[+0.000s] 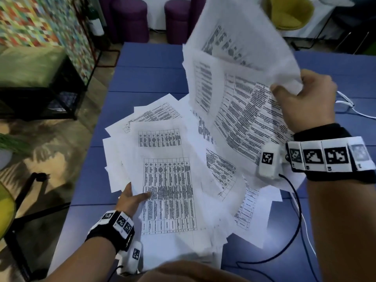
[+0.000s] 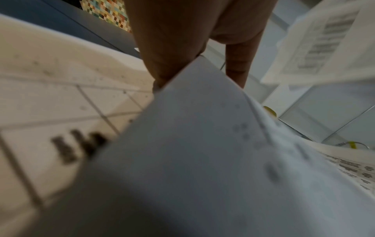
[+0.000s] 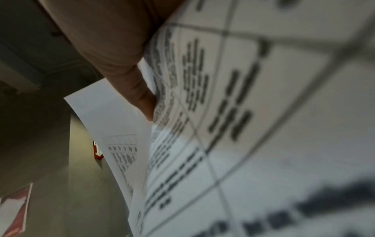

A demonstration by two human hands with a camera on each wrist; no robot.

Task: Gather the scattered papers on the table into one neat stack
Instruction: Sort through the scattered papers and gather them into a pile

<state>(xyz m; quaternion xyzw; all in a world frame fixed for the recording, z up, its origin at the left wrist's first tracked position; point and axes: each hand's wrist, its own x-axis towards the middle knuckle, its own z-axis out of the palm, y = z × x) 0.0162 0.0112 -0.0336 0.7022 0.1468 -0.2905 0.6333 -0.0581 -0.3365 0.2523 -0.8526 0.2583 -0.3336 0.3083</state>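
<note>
Right hand [image 1: 311,98] raised above blue worktop [image 1: 142,78], fingers clamped on bunch of printed sheets [image 1: 234,82] that fan upward. Left hand [image 1: 132,198] pinches edge of top sheet [image 1: 168,180], thumb on top. Rest of papers [image 1: 250,210] lie in loose overlapping pile on worktop betw. hands.

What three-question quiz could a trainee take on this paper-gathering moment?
1. True or false: the right hand holds several sheets lifted above the table.
2. The left hand holds: A) a pen, B) the edge of the printed pages, C) nothing.
3. Fill in: the table is ____ in colour.

Key: 1 true. 2 B, thumb on top of the pages. 3 blue.
</note>
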